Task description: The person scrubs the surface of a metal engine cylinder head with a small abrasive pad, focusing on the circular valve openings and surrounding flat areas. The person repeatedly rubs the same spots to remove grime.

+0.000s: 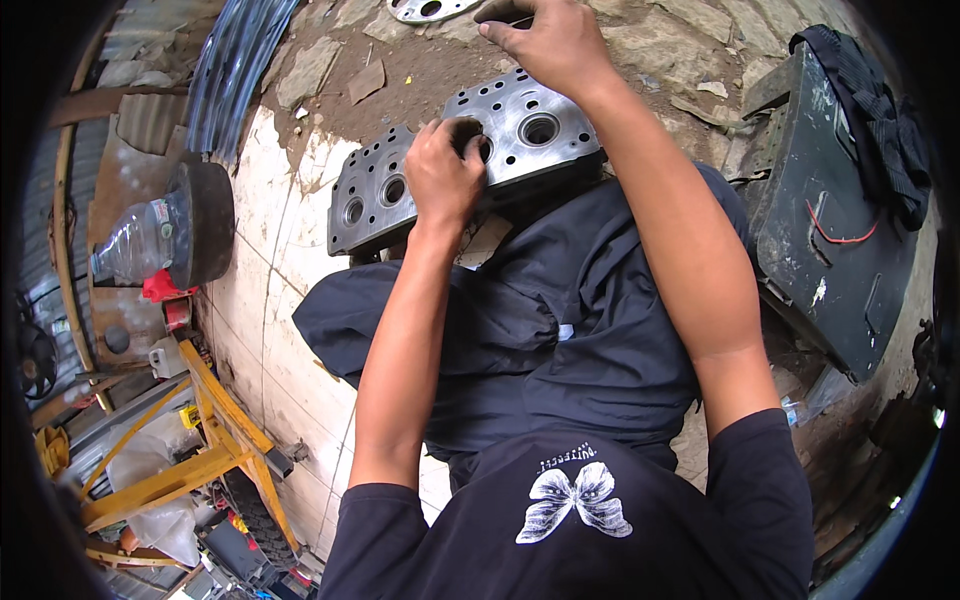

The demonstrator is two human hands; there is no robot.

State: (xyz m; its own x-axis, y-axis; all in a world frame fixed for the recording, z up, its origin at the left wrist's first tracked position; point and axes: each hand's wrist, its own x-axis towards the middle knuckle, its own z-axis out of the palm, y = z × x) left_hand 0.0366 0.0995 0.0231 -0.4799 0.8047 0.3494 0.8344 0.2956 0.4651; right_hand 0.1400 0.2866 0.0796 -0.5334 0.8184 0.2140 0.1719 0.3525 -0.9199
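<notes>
A grey metal cylinder head (pixel 512 142) with round ports and several small bolt holes lies in front of my bent legs. My left hand (pixel 446 172) rests on its top face, fingers curled down beside a port with the thumb drawn in toward them. Whatever those fingers hold, if anything, is hidden. Higher up, past the far right end of the block, my right hand (pixel 557 42) is raised with its thumb and forefinger curved apart. Nothing is visible between them, and the fingertips look blackened. Beyond it lies a flat metal disc (pixel 430 10) with holes, cut off by the upper edge.
A dark metal case (pixel 835 230) with a black cloth (pixel 872 120) on it stands at my right. On the left are a plastic bottle (pixel 135 243), a black round tub (pixel 205 225) and a yellow frame (pixel 165 490). Rough stones (pixel 310 72) edge the white tiles.
</notes>
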